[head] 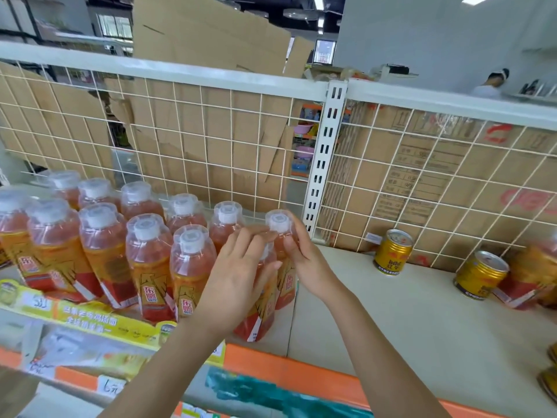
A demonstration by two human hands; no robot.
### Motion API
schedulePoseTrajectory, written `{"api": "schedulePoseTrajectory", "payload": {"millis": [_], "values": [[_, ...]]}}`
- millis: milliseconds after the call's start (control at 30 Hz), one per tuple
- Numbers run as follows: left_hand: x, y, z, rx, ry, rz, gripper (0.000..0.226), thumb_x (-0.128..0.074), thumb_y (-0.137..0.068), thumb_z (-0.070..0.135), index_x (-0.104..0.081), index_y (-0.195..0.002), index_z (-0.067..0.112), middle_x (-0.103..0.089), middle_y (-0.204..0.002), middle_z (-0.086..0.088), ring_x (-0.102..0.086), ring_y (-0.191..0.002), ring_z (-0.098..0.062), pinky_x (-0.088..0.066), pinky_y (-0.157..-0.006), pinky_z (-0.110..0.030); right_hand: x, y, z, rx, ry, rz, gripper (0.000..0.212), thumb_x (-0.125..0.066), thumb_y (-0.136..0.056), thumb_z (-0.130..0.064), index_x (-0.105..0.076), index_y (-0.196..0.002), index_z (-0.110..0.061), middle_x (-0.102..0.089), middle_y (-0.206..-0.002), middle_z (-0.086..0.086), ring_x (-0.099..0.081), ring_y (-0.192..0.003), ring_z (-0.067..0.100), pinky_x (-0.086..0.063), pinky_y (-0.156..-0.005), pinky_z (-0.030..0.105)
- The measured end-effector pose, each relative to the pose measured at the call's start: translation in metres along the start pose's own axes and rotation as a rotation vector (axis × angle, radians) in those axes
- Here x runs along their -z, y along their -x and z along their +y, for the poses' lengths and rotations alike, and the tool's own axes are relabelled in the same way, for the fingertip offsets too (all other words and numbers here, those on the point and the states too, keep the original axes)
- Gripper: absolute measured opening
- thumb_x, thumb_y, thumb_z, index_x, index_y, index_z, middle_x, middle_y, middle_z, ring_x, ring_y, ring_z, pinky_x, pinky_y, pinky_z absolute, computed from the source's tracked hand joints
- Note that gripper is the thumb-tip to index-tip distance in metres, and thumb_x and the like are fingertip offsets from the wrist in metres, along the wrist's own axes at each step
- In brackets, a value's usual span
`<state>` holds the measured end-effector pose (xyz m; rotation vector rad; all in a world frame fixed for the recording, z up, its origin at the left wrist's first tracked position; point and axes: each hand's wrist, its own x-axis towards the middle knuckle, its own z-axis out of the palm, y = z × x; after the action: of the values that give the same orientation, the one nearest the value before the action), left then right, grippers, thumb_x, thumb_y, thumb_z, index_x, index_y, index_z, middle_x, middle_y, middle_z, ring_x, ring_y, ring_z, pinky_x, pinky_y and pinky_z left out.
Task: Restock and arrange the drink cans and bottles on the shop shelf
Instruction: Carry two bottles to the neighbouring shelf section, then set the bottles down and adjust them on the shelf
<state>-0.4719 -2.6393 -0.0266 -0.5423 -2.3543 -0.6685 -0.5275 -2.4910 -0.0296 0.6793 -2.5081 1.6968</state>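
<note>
Currently, right hand (pixel 304 260) fingers curl round the rear bottle (pixel 278 222) at the row's right end on the shelf (pixel 391 315) — left hand (pixel 238 267) fingers, nearly straight, rest across the front bottle (pixel 261 312).

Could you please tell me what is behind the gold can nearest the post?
Behind the gold can stands a white wire grid, with printed cardboard boxes behind it. Anything beyond the boxes is covered.
</note>
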Motion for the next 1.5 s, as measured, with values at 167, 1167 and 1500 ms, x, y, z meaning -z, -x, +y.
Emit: {"api": "schedulePoseTrajectory", "payload": {"millis": [167, 1167, 1500], "values": [[-0.005, 0.001, 0.006, -0.039, -0.151, 0.023, 0.033, -0.043, -0.092, 0.024, -0.052, -0.122, 0.011, -0.054, -0.119, -0.006, -0.04, -0.124, -0.027, -0.033, -0.104, -0.041, 0.016, 0.019, 0.002, -0.068, 0.052, -0.033, 0.057, -0.042, -0.091, -0.047, -0.021, -0.143, -0.038, -0.049, -0.136, -0.008, -0.052, -0.116, 0.006, -0.042, -0.103, 0.034], [-0.104, 0.023, 0.164, -0.019, -0.072, -0.316, 0.058, -0.035, -0.085, 0.05, -0.053, -0.128, 0.015, -0.05, -0.136, -0.008, -0.046, -0.121, -0.033, -0.039, -0.098, -0.052, 0.286, 0.359, 0.047, -0.348, 0.768, 0.677, 0.046, -0.057, -0.086, -0.038, -0.054, -0.126, -0.016, -0.06, -0.121, 0.003, -0.057, -0.109, 0.026, -0.046, -0.077, 0.034], [-0.186, -0.069, 0.147, -0.045, 0.02, -0.359, 0.046, -0.056, -0.09, 0.027, -0.048, -0.133, 0.013, -0.05, -0.133, -0.009, -0.046, -0.119, -0.034, -0.037, -0.099, -0.047, 0.308, 0.311, 0.083, -0.38, 0.872, 0.692, 0.048, -0.063, -0.086, -0.033, -0.051, -0.129, -0.015, -0.06, -0.117, 0.004, -0.058, -0.105, 0.025, -0.047, -0.071, 0.033]]}}
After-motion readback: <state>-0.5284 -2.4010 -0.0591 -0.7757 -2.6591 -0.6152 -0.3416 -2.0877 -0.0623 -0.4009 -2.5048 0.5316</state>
